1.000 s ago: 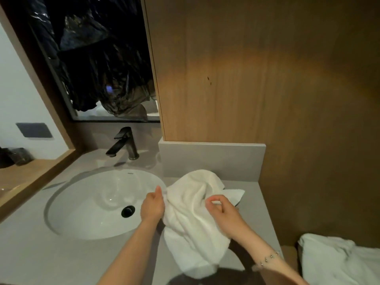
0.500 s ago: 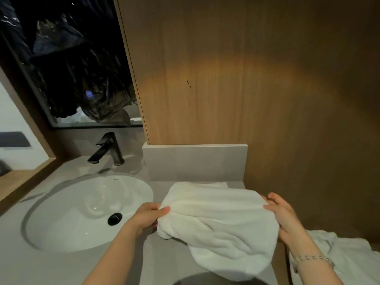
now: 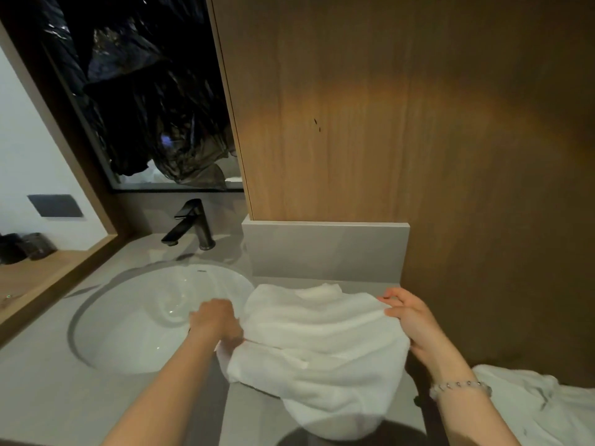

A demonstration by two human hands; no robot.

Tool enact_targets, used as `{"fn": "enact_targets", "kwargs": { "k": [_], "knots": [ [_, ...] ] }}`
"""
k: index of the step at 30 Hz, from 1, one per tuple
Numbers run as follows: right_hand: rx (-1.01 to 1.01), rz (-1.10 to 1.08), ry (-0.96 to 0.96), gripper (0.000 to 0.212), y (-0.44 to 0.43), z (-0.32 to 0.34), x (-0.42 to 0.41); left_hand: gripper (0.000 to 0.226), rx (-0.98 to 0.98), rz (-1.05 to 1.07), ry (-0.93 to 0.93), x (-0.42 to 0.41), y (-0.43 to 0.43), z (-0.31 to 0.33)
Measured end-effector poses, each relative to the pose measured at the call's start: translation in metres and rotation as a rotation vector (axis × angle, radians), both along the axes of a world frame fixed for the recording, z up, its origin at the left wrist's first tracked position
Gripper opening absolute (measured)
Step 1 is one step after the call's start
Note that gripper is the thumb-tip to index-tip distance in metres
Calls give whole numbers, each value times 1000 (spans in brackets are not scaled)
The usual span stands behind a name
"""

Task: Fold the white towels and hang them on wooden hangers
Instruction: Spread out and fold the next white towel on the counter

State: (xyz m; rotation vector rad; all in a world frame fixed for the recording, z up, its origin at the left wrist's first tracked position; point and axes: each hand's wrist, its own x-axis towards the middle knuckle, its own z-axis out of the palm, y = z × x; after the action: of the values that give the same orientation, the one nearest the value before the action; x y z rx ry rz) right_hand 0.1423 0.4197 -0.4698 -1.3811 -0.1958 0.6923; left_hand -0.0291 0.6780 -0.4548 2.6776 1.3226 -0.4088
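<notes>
Well right of sink (image 3: 128, 333): second towel (image 3: 541, 410), crumpled, unfolded. Just right of sink, on table (image 3: 42, 391): white towel (image 3: 322, 342), partly folded, edges gripped by left hand (image 3: 215, 323) and right hand (image 3: 415, 326). Hangers unseen; hanging pending.

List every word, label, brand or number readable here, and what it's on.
No text here can be read.
A tiny dark mark on the sink, near its back edge: too small to read.
No print shows on the towel, faucet or wall plate.
</notes>
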Motion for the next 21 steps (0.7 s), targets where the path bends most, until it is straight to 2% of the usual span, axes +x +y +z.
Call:
{"fn": "enact_targets", "kwargs": {
  "k": [1,2,4,6,8,10,13,14,16,19,21],
  "knots": [
    [-11,78,-48,36,5,7,-3,50,25,-97,-38,11,-4,13],
    [-25,166,-99,36,11,15,-6,60,-37,-211,-160,24,-10,25],
    [-41,321,-189,38,21,29,-13,69,-416,-391,-456,50,-34,53],
    [-32,409,-259,39,27,37,-17,64,-790,-514,-465,68,-64,68],
    [-41,447,-309,36,25,41,-15,37,-850,-585,-338,83,-77,64],
    [-62,451,-309,30,15,42,-5,17,-716,-553,-195,89,-76,55],
    [-187,467,-270,24,-6,36,18,37,-262,-518,-41,88,-49,36],
    [-270,490,-278,27,-13,33,26,42,-135,-521,-47,85,-42,32],
    [-400,535,-281,32,-25,32,40,39,-1,-525,-78,78,-33,29],
    [-448,584,-298,38,-48,44,59,44,135,-539,-114,74,-28,24],
    [-466,607,-323,51,-68,55,71,38,275,-553,-115,70,-23,22]
  ]
}}
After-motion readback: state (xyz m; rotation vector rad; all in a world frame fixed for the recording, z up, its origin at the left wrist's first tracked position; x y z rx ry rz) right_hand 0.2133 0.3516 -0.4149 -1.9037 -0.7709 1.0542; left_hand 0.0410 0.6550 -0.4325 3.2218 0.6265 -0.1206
